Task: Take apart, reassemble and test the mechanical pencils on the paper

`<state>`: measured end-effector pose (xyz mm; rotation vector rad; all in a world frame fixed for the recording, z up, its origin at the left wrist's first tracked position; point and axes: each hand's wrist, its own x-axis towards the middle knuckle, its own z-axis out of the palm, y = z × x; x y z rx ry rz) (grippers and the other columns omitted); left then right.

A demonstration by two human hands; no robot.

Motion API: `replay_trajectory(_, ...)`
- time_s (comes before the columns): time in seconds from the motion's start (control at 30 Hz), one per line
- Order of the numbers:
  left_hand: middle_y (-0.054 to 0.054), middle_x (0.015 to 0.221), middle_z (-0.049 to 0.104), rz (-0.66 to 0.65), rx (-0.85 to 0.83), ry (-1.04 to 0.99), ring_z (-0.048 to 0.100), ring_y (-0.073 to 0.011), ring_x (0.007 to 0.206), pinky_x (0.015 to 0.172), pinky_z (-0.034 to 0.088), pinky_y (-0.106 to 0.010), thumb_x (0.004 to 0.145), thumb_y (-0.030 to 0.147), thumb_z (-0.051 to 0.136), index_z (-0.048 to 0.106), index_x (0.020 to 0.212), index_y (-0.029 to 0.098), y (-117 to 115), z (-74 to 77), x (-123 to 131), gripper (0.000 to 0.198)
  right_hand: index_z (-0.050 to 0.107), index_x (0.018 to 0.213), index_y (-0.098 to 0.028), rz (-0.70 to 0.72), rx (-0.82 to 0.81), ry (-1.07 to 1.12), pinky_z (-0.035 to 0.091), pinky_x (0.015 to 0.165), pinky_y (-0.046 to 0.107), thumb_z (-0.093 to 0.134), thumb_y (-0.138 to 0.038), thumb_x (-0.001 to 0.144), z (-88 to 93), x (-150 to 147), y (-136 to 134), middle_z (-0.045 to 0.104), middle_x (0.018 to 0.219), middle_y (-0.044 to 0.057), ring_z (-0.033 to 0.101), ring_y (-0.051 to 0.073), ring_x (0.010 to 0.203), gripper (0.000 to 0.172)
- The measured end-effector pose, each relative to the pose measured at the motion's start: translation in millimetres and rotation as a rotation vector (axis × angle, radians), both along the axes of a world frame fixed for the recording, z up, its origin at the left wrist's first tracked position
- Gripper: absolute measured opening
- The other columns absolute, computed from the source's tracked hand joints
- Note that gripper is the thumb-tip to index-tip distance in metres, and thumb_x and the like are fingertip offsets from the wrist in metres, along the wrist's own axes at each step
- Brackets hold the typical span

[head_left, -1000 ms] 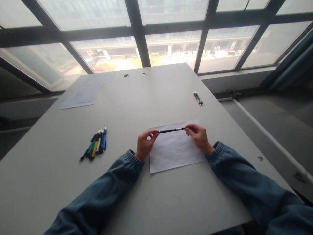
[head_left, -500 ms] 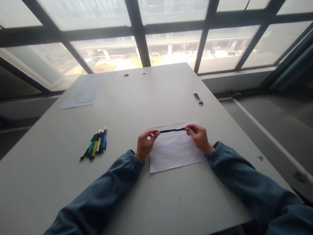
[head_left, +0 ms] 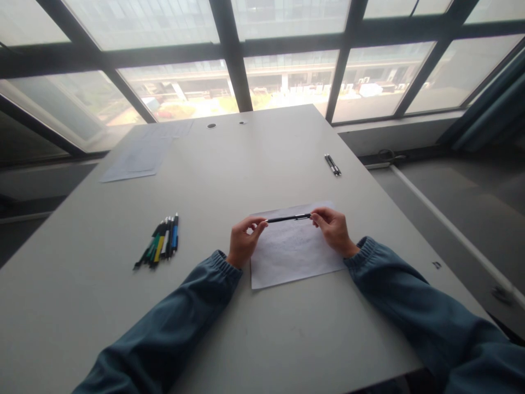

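Note:
A black pen (head_left: 287,218) is stretched between my two hands, nearly level, over a sheet of paper (head_left: 295,257) with faint marks. My left hand (head_left: 245,238) pinches its left end between thumb and fingers. At the other end, by the clip, the fingertips of my right hand (head_left: 331,227) are closed on the pen. The paper lies on the white table beneath, its right part covered by my right hand and cuff.
Several pens (head_left: 161,241) in black, green, yellow and blue lie bunched at left. Two dark pens (head_left: 332,164) rest near the right table edge. More papers (head_left: 139,157) lie at far left. A small dark mark or scrap (head_left: 437,265) is at right. Windows stand behind the table (head_left: 246,169).
The pen has turned slightly about its length, so its clip now shows along the lower side. Both hands keep their places.

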<state>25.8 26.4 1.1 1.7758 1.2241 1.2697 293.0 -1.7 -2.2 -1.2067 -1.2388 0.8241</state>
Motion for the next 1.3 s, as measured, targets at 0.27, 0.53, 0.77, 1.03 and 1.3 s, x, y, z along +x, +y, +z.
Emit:
replay_trajectory(0.27, -0.006, 0.082, 0.077, -0.01, -0.005, 0.009, 0.07, -0.0178, 0.076, 0.07, 0.052, -0.029, 0.088, 0.044, 0.071, 0.077, 0.091, 0.018, 0.0, -0.5, -0.9, 0.027, 0.072, 0.085, -0.018, -0.004, -0.001, -0.021, 0.051, 0.058, 0.027, 0.071, -0.042, 0.086, -1.4, 0.8, 0.1, 0.065, 0.066, 0.001, 0.06, 0.014, 0.059, 0.025)
replay_trajectory(0.53, -0.005, 0.08, 0.077, -0.012, 0.006, 0.021, 0.07, -0.0176, 0.075, 0.07, 0.053, -0.029, 0.088, 0.044, 0.07, 0.077, 0.09, 0.019, 0.1, 0.0, -1.2, 0.026, 0.072, 0.085, -0.018, -0.001, 0.01, -0.036, 0.051, 0.058, 0.028, 0.07, -0.045, 0.087, -1.2, 0.7, -0.6, 0.067, 0.069, 0.002, 0.06, 0.015, 0.061, 0.027)
replay_trajectory(0.77, -0.005, 0.078, 0.076, -0.012, -0.005, 0.027, 0.069, -0.0169, 0.073, 0.07, 0.052, -0.028, 0.089, 0.043, 0.07, 0.076, 0.086, 0.019, -1.0, 1.8, -0.8, 0.025, 0.072, 0.085, -0.018, 0.002, 0.019, -0.043, 0.051, 0.058, 0.028, 0.069, -0.045, 0.088, -3.4, 1.6, -0.3, 0.068, 0.07, 0.002, 0.06, 0.015, 0.061, 0.027)
replay_trajectory(1.03, -0.004, 0.076, 0.075, -0.018, -0.002, 0.031, 0.068, -0.0169, 0.072, 0.07, 0.052, -0.028, 0.09, 0.044, 0.068, 0.076, 0.082, 0.019, -0.9, 3.1, -0.8, 0.027, 0.071, 0.083, -0.018, -0.002, 0.014, -0.062, 0.051, 0.058, 0.028, 0.068, -0.047, 0.088, -3.9, 1.4, -0.3, 0.069, 0.07, 0.003, 0.061, 0.015, 0.061, 0.03)
replay_trajectory(1.3, -0.004, 0.075, 0.075, -0.024, -0.01, 0.028, 0.067, -0.017, 0.072, 0.069, 0.051, -0.028, 0.09, 0.044, 0.068, 0.075, 0.079, 0.019, -1.9, 5.8, -0.1, 0.029, 0.07, 0.081, -0.018, 0.001, 0.019, -0.061, 0.05, 0.058, 0.028, 0.068, -0.046, 0.088, -1.7, 0.9, -0.7, 0.069, 0.07, 0.003, 0.06, 0.015, 0.061, 0.029)
